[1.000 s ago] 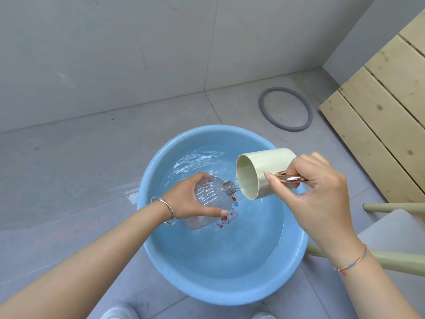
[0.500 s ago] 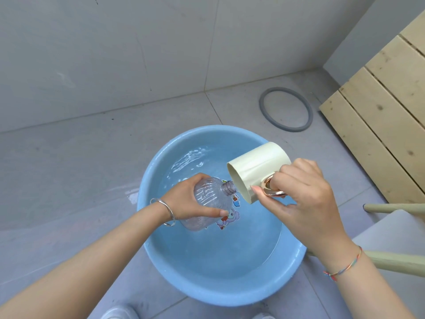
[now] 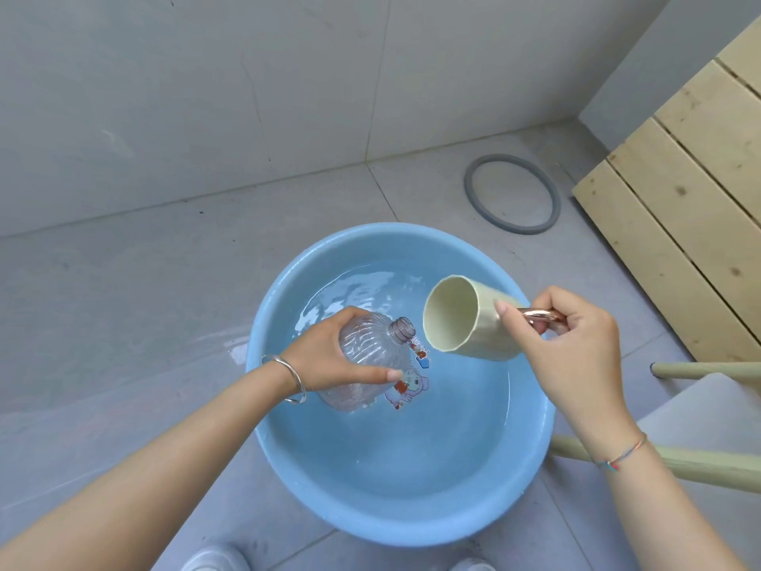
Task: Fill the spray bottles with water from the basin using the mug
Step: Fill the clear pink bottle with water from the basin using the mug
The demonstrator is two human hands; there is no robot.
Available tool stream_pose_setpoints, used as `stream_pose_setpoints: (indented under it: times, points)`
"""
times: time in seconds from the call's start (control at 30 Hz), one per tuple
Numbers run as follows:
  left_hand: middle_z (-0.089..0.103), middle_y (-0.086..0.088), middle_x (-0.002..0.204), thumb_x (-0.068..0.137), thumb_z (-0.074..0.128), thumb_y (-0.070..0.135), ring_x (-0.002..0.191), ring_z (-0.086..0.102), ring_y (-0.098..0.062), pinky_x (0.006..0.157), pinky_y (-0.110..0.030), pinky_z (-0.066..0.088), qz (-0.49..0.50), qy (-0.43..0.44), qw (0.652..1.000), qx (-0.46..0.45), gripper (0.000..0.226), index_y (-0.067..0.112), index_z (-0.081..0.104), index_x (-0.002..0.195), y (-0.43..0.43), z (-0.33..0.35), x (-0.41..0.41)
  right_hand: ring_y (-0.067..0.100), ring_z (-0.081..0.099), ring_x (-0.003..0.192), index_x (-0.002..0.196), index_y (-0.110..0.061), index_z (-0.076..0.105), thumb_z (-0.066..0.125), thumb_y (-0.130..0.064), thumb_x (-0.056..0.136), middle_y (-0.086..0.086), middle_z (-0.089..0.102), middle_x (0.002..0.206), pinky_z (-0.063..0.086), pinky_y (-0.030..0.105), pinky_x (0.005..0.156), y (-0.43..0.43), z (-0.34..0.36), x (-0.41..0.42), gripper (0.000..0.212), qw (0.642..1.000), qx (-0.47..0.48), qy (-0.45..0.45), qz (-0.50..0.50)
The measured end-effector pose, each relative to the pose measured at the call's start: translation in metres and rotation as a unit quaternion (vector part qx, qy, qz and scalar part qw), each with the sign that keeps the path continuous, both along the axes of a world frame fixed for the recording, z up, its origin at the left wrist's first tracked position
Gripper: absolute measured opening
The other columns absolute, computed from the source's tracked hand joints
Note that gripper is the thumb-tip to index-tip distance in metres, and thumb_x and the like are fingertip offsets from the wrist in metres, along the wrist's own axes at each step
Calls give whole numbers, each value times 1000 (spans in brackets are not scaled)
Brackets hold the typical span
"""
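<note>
A blue basin [image 3: 412, 517] of water stands on the grey floor. My left hand [image 3: 329, 356] grips a clear ribbed bottle [image 3: 370, 356] over the water, tilted, its open neck pointing up and right with no spray head on it. My right hand [image 3: 572, 356] holds a cream mug [image 3: 465, 319] by its copper-coloured handle. The mug lies tipped on its side, its mouth facing left just right of the bottle's neck, a small gap between them. The mug's inside looks empty. A cartoon picture shows on the basin's bottom under the bottle.
A grey rubber ring [image 3: 512, 193] lies on the floor behind the basin. Pale wooden planks [image 3: 679, 208] lean at the right. A grey stool seat with pale wooden legs [image 3: 700, 467] stands close at the right. Tiled wall behind; shoe tips at the bottom edge.
The mug dipped lower and closer to the bottle's neck half a second ago, then rose and swung back to the right. The bottle stayed in place over the basin.
</note>
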State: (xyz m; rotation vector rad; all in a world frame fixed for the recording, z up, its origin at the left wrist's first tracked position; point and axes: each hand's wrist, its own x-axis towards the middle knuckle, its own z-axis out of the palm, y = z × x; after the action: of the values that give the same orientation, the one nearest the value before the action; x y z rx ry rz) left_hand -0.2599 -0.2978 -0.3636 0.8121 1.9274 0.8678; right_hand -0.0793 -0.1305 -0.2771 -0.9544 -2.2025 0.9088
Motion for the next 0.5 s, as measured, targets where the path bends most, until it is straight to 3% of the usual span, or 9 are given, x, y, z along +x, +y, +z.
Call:
stream_pose_setpoints:
  times: [0.07, 0.17, 0.33, 0.5]
  points:
    - [54, 27, 118, 35, 73, 75, 111, 53, 4, 96, -17, 39, 11, 0, 1000, 7, 98, 40, 45, 123, -1, -2, -2, 8, 29, 50, 58, -1, 39, 75, -18, 80, 0, 34, 54, 22, 17, 46, 8, -19, 6, 45, 998, -55, -33, -16]
    - [52, 22, 125, 34, 73, 75, 114, 52, 0, 101, -21, 39, 18, 7, 1000, 5, 111, 35, 43, 134, -3, -2, -4, 14, 27, 56, 57, -7, 35, 74, -21, 80, 1, 31, 55, 19, 24, 49, 9, -46, 13, 48, 994, -60, -88, -17]
    - [58, 19, 120, 34, 73, 76, 111, 56, -2, 101, -24, 42, 28, 12, 1000, -3, 109, 29, 49, 129, -3, -5, -5, 15, 26, 52, 55, -16, 34, 74, -22, 80, -5, 29, 50, 21, 26, 50, 8, -72, 14, 48, 989, -31, -146, -4]
    - [62, 17, 115, 35, 74, 76, 106, 60, -3, 101, -29, 46, 27, 14, 1000, -6, 105, 27, 52, 125, -4, -8, -4, 16, 27, 52, 55, -13, 37, 73, -28, 81, -3, 30, 49, 21, 25, 48, 9, -88, 13, 47, 984, -39, -172, 5]
